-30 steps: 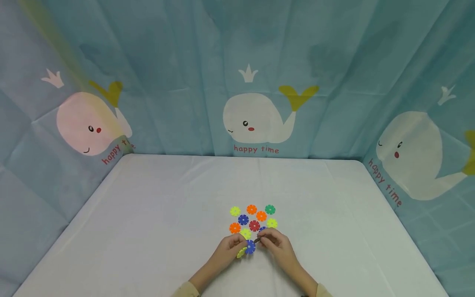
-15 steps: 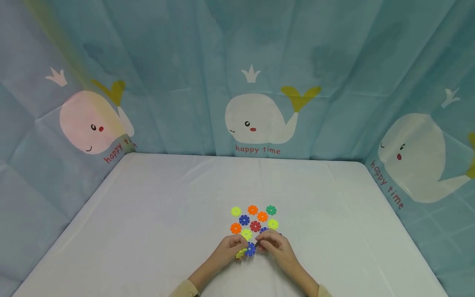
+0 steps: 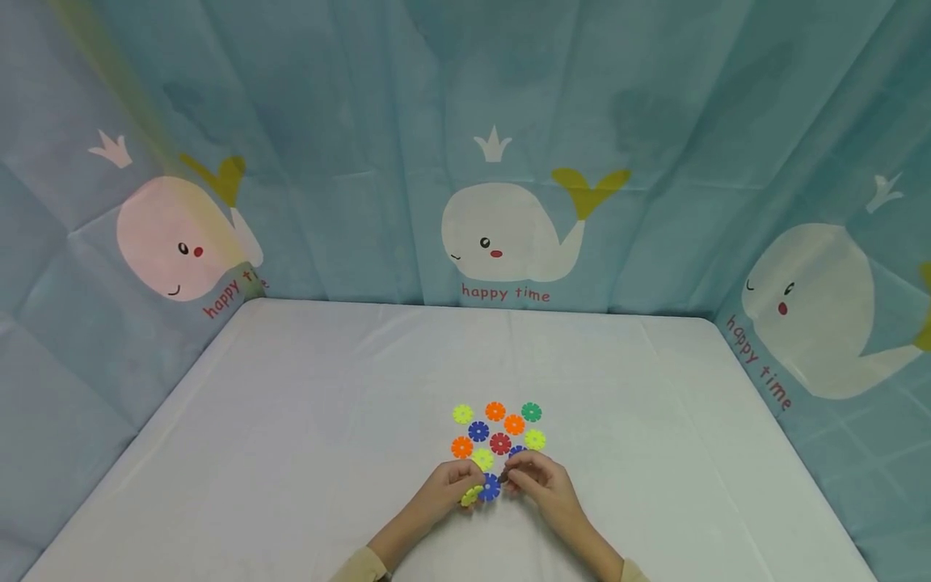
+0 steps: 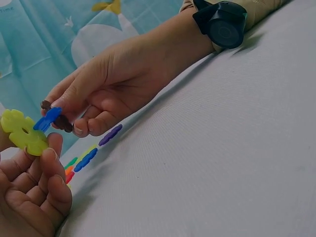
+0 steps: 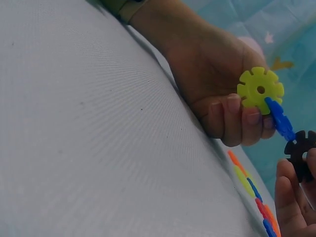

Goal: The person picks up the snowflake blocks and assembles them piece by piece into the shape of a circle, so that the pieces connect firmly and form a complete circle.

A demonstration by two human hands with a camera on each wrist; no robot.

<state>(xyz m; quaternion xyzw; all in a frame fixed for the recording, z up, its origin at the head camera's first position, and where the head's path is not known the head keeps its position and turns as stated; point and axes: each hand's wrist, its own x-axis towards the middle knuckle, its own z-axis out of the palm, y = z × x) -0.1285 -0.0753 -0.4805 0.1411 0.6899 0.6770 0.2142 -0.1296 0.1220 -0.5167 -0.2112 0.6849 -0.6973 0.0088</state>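
My left hand (image 3: 448, 487) pinches a yellow notched plastic disc (image 5: 260, 90), a snowflake-shaped building piece. A blue notched disc (image 5: 280, 118) is slotted into its rim at an angle. Facing it from the other side, my right hand (image 3: 541, 482) pinches a dark brown notched disc (image 4: 62, 122) between thumb and fingers. In the right wrist view the brown disc's edge is right at the free edge of the blue one. Both hands are close together over the near part of the table, in front of the loose discs.
Loose discs lie flat on the white table (image 3: 327, 420) just beyond my hands, among them a red disc (image 3: 500, 444), a green disc (image 3: 532, 412) and an orange disc (image 3: 461, 447). My right hand partly covers another blue disc (image 3: 517, 451). A whale-printed curtain (image 3: 349, 162) surrounds the table.
The brown disc has come slightly down beside the blue disc's right edge and is turned more steeply. My left hand still holds the yellow disc. The head view has shifted a little.
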